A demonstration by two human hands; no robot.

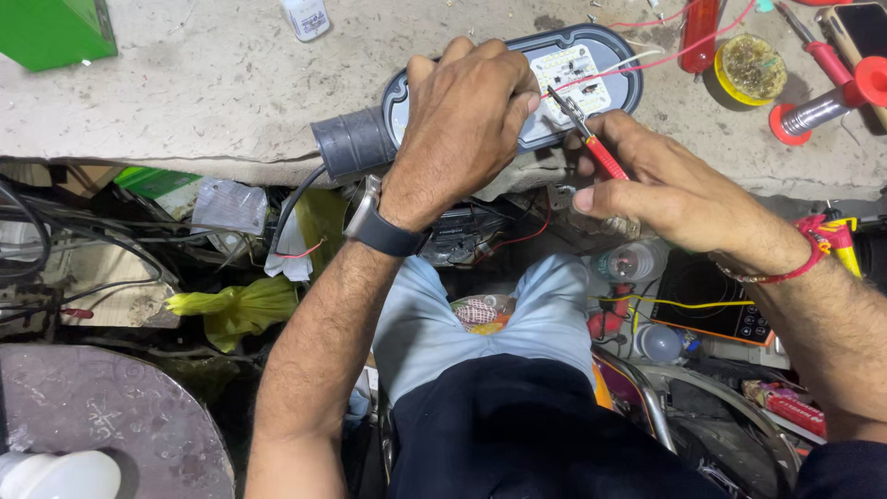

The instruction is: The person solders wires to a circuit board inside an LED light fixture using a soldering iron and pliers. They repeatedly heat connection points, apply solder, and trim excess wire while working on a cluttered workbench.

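Observation:
A grey oval lamp housing (601,42) with a dark round neck (353,143) lies on the worn workbench (185,102). Inside it sits a white circuit board (573,76) with thin red and white wires running off to the right. My left hand (462,120), with a dark watch on the wrist, presses down on the housing's middle. My right hand (661,189) holds a red-handled tool (591,139) like a pen, its metal tip touching the board. A red thread band circles my right wrist.
On the bench at right stand a yellow tin of paste (750,66), a red spool of solder wire (827,103), a red screwdriver (818,46) and a phone (864,28). A white bottle (305,17) and a green box (55,32) sit at the back left. Cables and clutter lie below the bench edge.

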